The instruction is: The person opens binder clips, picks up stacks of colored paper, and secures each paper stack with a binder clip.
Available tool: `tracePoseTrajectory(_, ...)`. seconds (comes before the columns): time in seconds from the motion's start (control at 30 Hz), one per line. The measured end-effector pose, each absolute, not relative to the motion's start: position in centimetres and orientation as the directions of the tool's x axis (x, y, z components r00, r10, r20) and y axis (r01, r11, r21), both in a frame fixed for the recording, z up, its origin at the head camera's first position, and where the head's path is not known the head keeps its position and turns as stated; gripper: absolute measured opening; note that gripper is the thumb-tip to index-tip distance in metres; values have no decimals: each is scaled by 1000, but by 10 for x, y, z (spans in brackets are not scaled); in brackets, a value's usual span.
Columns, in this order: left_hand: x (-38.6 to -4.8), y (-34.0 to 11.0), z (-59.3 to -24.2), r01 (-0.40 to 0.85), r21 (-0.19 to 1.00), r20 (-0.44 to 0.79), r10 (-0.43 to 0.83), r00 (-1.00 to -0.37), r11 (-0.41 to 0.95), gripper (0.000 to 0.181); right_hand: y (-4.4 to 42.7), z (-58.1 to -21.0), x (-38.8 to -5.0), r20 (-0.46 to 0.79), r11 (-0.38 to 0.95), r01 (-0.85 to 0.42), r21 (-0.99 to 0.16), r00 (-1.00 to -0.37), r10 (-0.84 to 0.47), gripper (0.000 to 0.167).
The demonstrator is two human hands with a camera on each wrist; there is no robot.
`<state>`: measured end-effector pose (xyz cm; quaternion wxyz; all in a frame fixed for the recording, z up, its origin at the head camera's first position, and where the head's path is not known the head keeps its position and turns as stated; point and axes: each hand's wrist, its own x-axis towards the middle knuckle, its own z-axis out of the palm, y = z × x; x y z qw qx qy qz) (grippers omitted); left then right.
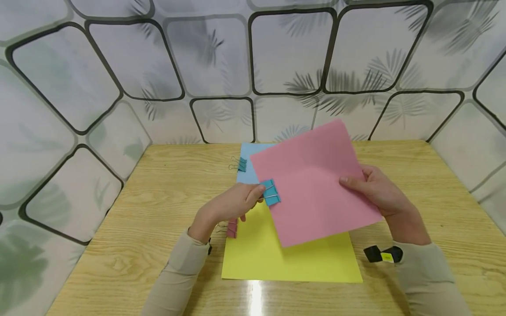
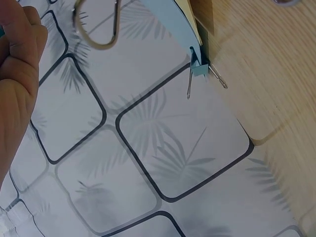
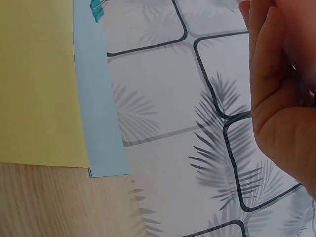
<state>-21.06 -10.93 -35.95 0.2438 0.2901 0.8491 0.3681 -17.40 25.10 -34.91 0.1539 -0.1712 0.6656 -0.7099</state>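
Observation:
In the head view, a pink sheet of paper [image 1: 312, 188] is held tilted above the table. My left hand [image 1: 227, 204] pinches a bright blue binder clip [image 1: 272, 195] at the sheet's left edge. The right hand [image 1: 381, 191] grips the right edge, thumb on top and its other fingers mostly hidden behind. Beneath lies yellow paper [image 1: 292, 263] with a pink binder clip [image 1: 232, 229] on its left edge. Farther back, light blue paper [image 1: 253, 151] bears a teal binder clip [image 1: 242, 164]; that clip [image 2: 199, 68] also shows in the left wrist view.
A light wooden table [image 1: 130, 228] carries the papers. A patterned wall covering [image 1: 292, 52] with leaf shapes rises behind it and along both sides. In the right wrist view, yellow paper [image 3: 34, 84] overlaps blue paper [image 3: 101, 123].

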Motion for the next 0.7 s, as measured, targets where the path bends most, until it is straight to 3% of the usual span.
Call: tracePoseTrajectory(0.7,-209,-108,-362,321,770,-207,691,-692,552,62,251,-350,-172,14,0,-15,-1000,-937,-348,22)
